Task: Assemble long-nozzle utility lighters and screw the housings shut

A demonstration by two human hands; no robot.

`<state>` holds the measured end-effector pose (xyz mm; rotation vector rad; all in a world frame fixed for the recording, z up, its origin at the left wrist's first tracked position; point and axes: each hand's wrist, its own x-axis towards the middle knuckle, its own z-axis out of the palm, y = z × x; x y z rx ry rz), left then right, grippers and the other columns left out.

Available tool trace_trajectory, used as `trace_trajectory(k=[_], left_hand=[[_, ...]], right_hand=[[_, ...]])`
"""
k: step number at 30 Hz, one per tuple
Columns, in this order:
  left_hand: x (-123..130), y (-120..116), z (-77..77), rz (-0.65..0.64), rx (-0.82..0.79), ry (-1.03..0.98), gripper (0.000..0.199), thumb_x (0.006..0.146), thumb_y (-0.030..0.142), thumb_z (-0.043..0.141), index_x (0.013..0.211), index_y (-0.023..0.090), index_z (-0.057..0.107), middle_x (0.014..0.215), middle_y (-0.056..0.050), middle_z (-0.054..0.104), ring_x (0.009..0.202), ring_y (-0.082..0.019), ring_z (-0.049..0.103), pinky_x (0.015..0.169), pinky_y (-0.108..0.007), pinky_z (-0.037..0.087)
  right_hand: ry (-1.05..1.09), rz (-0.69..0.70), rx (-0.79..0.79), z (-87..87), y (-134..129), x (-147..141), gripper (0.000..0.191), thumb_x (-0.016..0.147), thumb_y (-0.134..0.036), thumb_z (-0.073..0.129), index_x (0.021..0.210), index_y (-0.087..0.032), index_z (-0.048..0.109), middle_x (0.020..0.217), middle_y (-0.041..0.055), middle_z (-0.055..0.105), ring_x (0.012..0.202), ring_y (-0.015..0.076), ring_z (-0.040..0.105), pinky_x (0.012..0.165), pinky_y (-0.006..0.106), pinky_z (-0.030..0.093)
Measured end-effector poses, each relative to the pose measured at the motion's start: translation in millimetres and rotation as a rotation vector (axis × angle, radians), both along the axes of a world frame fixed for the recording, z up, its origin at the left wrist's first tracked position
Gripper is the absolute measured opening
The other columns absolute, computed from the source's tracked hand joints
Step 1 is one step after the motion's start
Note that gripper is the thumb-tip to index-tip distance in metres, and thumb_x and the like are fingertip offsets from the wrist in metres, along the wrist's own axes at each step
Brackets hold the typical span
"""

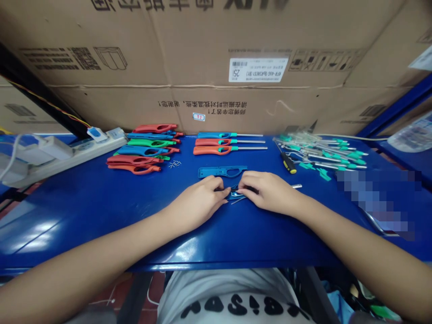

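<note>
Both hands, left [204,202] and right [270,191], pinch a small blue lighter part [232,196], perhaps to keep it steady. Nearer the cardboard box [202,54] than this part, an open blue shell [221,172] lies within easy reach.

Small assembly workshop, I'd say: blue workbench [128,234], loose lighter parts [324,153] right of the fingers, cardboard [202,54] beyond them.
</note>
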<state>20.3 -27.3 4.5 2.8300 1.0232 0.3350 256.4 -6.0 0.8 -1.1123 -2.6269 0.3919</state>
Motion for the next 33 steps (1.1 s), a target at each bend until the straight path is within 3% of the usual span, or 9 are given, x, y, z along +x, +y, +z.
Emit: trace_trajectory(k=[3,9,15,21,33], left_hand=[[2,-3,2.8,0.019,0.016,0.055,0.030,0.102,0.023,0.049,0.116,0.010,0.072,0.096,-0.011,0.063,0.088,-0.024,0.061,0.077,-0.036,0.057],[-2,-2,0.2,0.004,-0.038,-0.010,0.025,0.099,0.018,0.055,0.119,0.012,0.069,0.110,-0.011,0.065,0.101,-0.024,0.063,0.091,-0.038,0.056],[-6,2,-3.8,-0.014,-0.065,-0.082,0.032,0.100,0.021,0.056,0.131,0.015,0.060,0.114,-0.010,0.066,0.106,-0.025,0.062,0.095,-0.042,0.054],[-7,3,-5.8,-0.080,-0.083,-0.087,0.030,0.103,0.019,0.047,0.127,0.021,0.065,0.118,-0.010,0.063,0.108,-0.025,0.057,0.094,-0.042,0.052],[-6,3,-7.6,-0.092,-0.074,-0.091,0.030,0.103,0.019,0.045,0.124,0.020,0.066,0.120,-0.011,0.062,0.109,-0.024,0.055,0.096,-0.042,0.051]], right_hand=[[0.012,0.050,-0.047,7.6,-4,3,0.010,0.097,-0.028,0.057,0.097,-0.019,0.063,0.097,0.0045,0.067,0.081,0.0170,0.062,0.069,0.027,0.043],[-0.062,0.144,-0.068,6.7,-3,8,0.013,0.098,-0.031,0.059,0.105,-0.022,0.062,0.107,0.0051,0.065,0.086,0.0186,0.064,0.071,0.029,0.044],[0.078,0.150,-0.108,3.1,4,11,0.013,0.101,-0.027,0.052,0.098,-0.020,0.062,0.098,0.0050,0.067,0.088,0.0178,0.062,0.077,0.029,0.045],[0.205,0.044,-0.221,6.6,4,14,0.010,0.099,-0.023,0.053,0.102,-0.019,0.062,0.083,0.0007,0.066,0.066,0.0120,0.057,0.064,0.024,0.042],[0.090,0.106,-0.187,12.3,1,11,0.009,0.093,-0.018,0.058,0.096,-0.018,0.067,0.083,0.0022,0.064,0.068,0.0132,0.052,0.065,0.026,0.040]])
